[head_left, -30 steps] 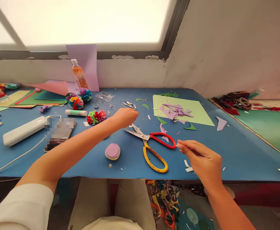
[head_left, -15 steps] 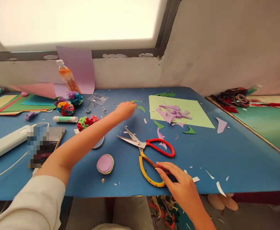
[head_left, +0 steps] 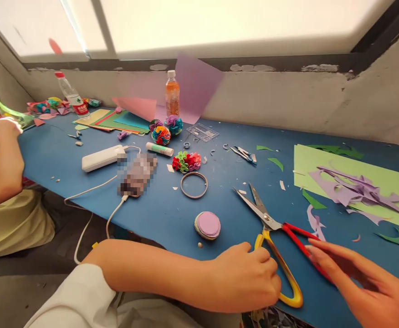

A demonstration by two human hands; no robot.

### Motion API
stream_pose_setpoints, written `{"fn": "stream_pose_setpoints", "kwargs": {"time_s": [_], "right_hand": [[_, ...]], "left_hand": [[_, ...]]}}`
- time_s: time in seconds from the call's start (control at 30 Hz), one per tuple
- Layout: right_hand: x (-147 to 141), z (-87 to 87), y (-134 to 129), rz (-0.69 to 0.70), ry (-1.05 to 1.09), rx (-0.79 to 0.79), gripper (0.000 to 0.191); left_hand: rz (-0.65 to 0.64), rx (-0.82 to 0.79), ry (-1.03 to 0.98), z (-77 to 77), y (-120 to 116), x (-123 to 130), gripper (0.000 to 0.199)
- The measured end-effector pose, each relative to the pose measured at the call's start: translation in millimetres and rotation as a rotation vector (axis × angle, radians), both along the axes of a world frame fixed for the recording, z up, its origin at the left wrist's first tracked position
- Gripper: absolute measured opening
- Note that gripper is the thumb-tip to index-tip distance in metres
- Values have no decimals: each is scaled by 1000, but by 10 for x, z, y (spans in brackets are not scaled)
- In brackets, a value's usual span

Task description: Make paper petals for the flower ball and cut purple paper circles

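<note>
Fingers of the left hand [head_left: 247, 279] curl in at the yellow loop [head_left: 283, 269]; those of the right hand [head_left: 373, 282] stretch to the red loop [head_left: 297, 240]. Whether either grips, I can't tell. The scissors [head_left: 268, 219] lie near right on the blue table [head_left: 158, 200], steel blades parted, tips pointing far left.

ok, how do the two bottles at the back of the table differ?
Cap: red on the red-labelled bottle, white on the orange bottle. Colour: the red-labelled bottle looks clear above its label; the orange bottle shows orange contents. Both capped, on the blue tabletop.
</note>
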State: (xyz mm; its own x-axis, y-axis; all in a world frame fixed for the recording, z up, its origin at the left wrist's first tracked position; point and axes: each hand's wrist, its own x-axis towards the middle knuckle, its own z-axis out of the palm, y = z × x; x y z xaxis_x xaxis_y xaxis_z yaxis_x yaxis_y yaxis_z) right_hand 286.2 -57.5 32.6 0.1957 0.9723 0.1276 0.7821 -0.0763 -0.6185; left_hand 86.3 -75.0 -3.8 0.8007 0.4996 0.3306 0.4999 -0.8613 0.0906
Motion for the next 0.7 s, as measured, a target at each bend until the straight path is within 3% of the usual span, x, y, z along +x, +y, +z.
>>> {"fn": "stream_pose_setpoints", "kwargs": {"time_s": [0.13,0.27,0.37,0.53,0.7], "right_hand": [[-231,248,378,299,-111,71,38],[-425,314,669,550,-156,99,39],[-527,322,839,665,-219,38,38],[-611,314,1092,923,-356,-190,27],[-562,279,1263,979,-488,-337,29]], "left_hand": [[-82,19,-66,-48,49,-31,30],[-167,43,-123,-102,17,-23,36],[-191,50,-131,-118,-37,-25,35],[-219,60,-188,-87,-73,-29,29],[-250,14,-153,-15,22,-34,36]]}}
